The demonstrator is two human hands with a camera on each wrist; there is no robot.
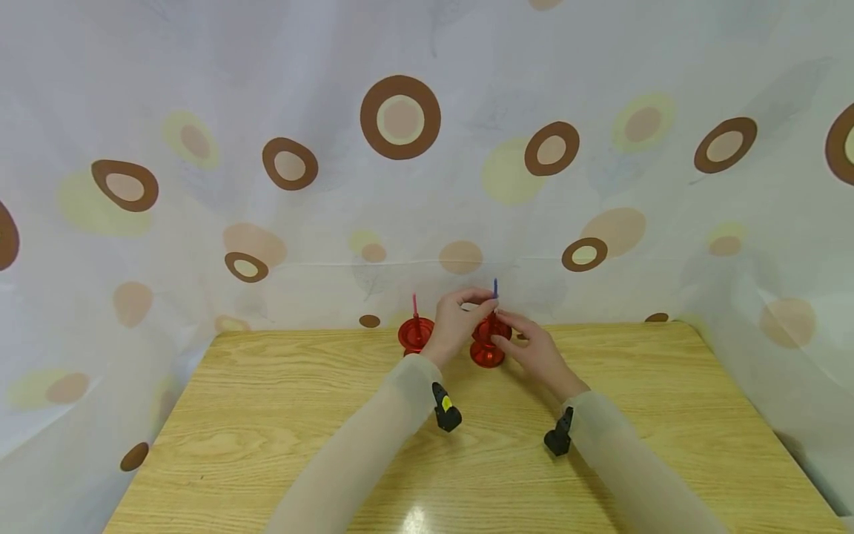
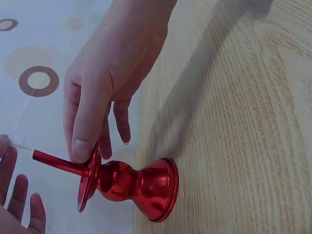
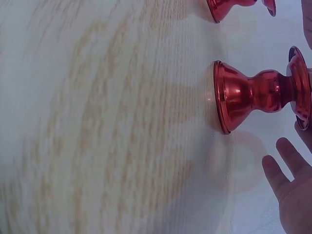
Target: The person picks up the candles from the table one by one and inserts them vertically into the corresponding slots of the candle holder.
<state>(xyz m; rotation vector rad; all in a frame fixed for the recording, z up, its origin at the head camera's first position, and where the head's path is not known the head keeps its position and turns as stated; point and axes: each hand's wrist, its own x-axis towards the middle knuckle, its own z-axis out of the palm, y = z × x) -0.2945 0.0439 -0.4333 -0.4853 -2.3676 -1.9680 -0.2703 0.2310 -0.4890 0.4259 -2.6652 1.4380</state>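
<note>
A red metallic candlestick (image 1: pixel 488 354) stands upright on the table, with a dish, a rounded stem and a flared foot. My left hand (image 1: pixel 456 326) pinches a thin purple candle (image 1: pixel 496 287) over it. In the left wrist view, the candle's pale lower end (image 2: pixel 20 146) is just above the candlestick's slim tube (image 2: pixel 56 162), between the fingers of my left hand (image 2: pixel 19 200) and the tube's mouth. From the other side, my right hand (image 1: pixel 537 354) grips the dish (image 2: pixel 87 187), its thumb (image 2: pixel 84 139) on the rim and other fingers around the edge.
A second red candlestick (image 1: pixel 415 333), bearing a pink candle (image 1: pixel 414 304), stands to the left, partly behind my left wrist. Both are near the back edge of the wooden table (image 1: pixel 300 415). Behind hangs a pale sheet (image 1: pixel 320 222) with brown circles.
</note>
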